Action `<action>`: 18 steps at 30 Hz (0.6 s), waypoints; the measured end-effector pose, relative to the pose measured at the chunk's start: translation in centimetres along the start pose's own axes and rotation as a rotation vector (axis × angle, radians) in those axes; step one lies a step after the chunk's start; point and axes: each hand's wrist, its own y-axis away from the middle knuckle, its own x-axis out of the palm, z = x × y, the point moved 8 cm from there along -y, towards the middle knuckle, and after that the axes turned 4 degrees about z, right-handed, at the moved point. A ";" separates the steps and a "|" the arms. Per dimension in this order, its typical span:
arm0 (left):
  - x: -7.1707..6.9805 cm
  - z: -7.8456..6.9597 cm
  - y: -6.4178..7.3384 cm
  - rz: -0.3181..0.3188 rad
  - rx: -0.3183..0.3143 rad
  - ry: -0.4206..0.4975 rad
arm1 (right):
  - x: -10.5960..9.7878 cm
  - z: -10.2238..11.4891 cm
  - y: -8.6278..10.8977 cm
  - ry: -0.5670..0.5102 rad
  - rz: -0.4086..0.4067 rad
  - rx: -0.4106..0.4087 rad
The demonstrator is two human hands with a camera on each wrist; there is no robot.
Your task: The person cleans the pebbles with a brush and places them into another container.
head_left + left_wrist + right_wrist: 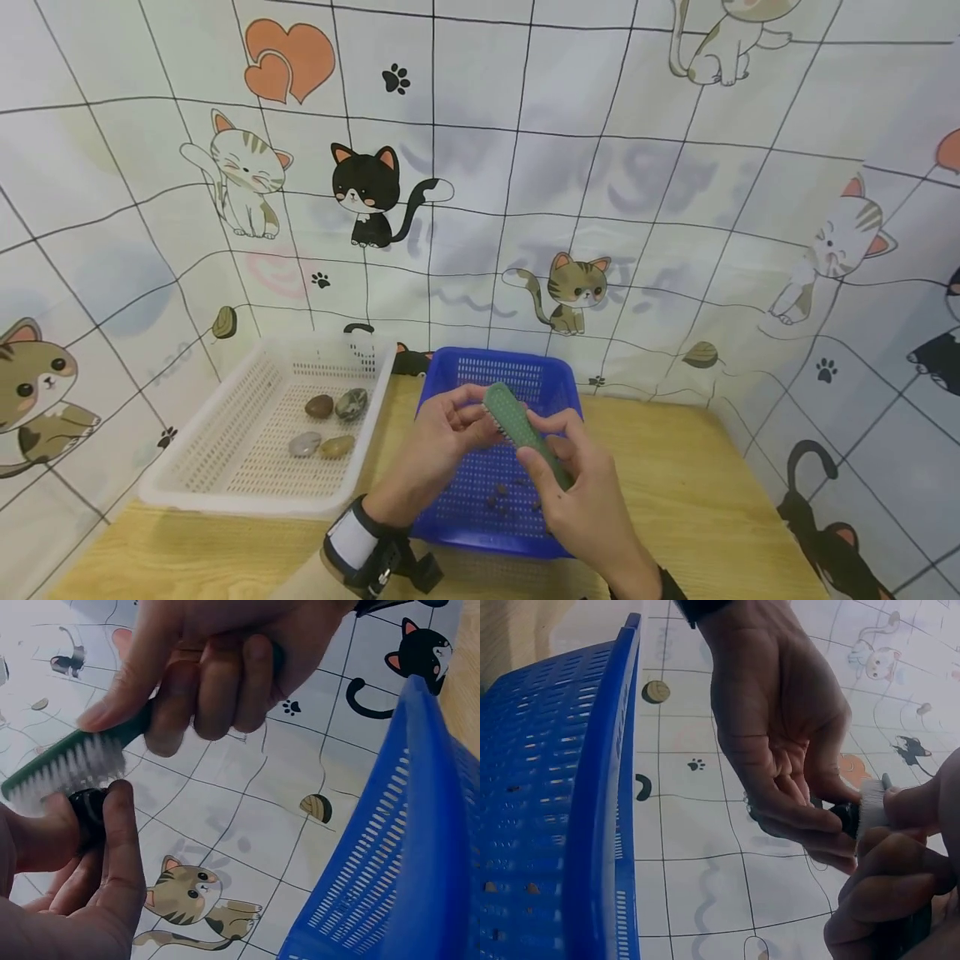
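Note:
My right hand (588, 487) grips a green brush (508, 412) with white bristles (67, 776). Between the fingertips of my left hand (429, 446) is a dark, shiny stone (91, 811), hidden behind the brush and fingers in the head view. The bristles lie against the top of this stone in the left wrist view. In the right wrist view the stone (846, 817) shows only partly, beside the bristles. Both hands are above a blue perforated basket (487, 537).
Left of the blue basket stands a white basket (247, 505) holding a brown stone (319, 407), a mottled green stone (351, 405), a pale grey stone (304, 444) and a yellowish stone (337, 447). Several small brown bits (502, 489) lie in the blue basket. A cat-print sheet (480, 183) hangs behind the wooden table (660, 492).

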 end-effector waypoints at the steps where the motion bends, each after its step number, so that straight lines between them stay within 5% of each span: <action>1: 0.2 0.2 0.0 0.024 -0.009 -0.005 | 0.1 0.0 0.0 0.003 0.001 -0.005; 6: 1.1 0.8 -0.1 0.123 -0.021 -0.037 | -0.6 -0.4 -0.2 0.080 -0.042 -0.020; 12: 0.8 0.1 0.0 0.092 -0.008 0.029 | -2.0 -0.8 -0.1 0.127 -0.099 0.008; 18: 0.3 -0.3 0.0 0.047 -0.001 0.102 | -1.9 -0.3 -0.2 0.096 -0.073 0.007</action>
